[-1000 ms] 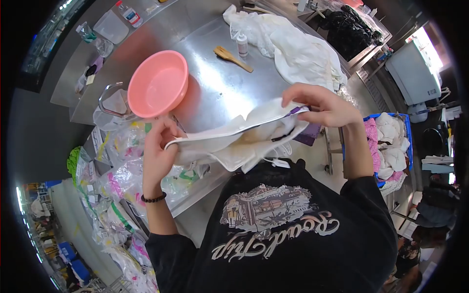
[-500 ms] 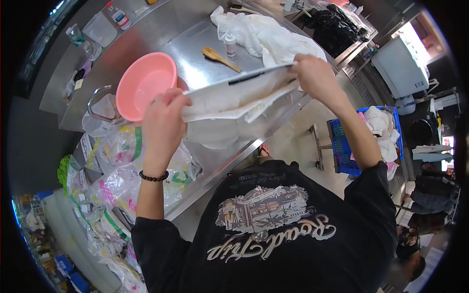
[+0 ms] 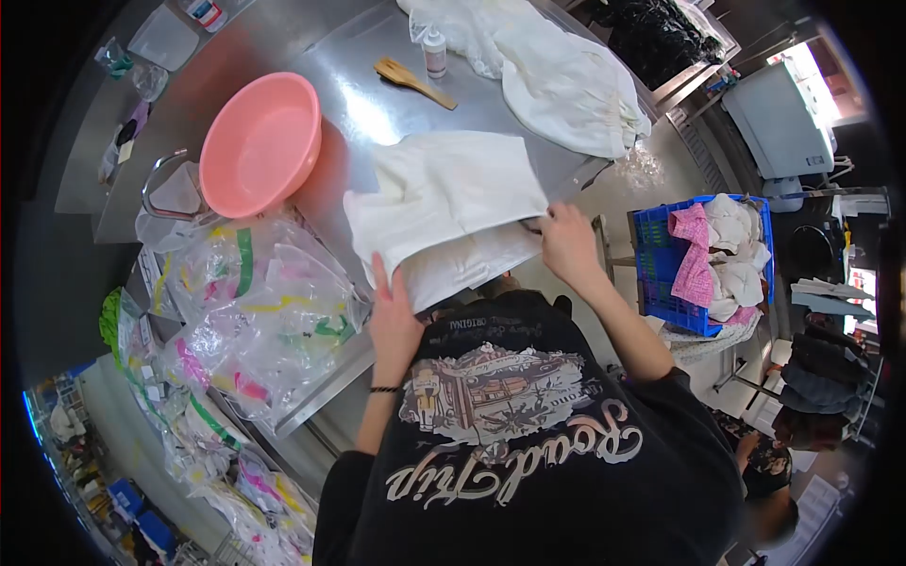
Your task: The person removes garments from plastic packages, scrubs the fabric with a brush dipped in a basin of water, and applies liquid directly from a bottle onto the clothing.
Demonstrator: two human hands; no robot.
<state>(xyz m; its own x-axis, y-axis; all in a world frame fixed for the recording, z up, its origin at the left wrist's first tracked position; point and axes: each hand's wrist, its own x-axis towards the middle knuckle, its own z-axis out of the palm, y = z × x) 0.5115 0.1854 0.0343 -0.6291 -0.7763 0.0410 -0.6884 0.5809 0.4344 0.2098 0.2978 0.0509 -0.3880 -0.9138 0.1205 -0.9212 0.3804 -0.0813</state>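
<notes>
I have the white garment (image 3: 453,184) spread over the bench (image 3: 363,127), to the right of the basin (image 3: 260,141). My right hand (image 3: 566,243) pinches its edge on the side away from the basin; my left hand (image 3: 393,316) touches the side nearer it, though I can't tell whether those fingers grip.

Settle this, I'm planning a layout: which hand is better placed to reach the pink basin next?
Probably the left hand: it is nearer the pink basin, which stands on its side. The right hand is farther off, at the right edge of the white garment.
</notes>
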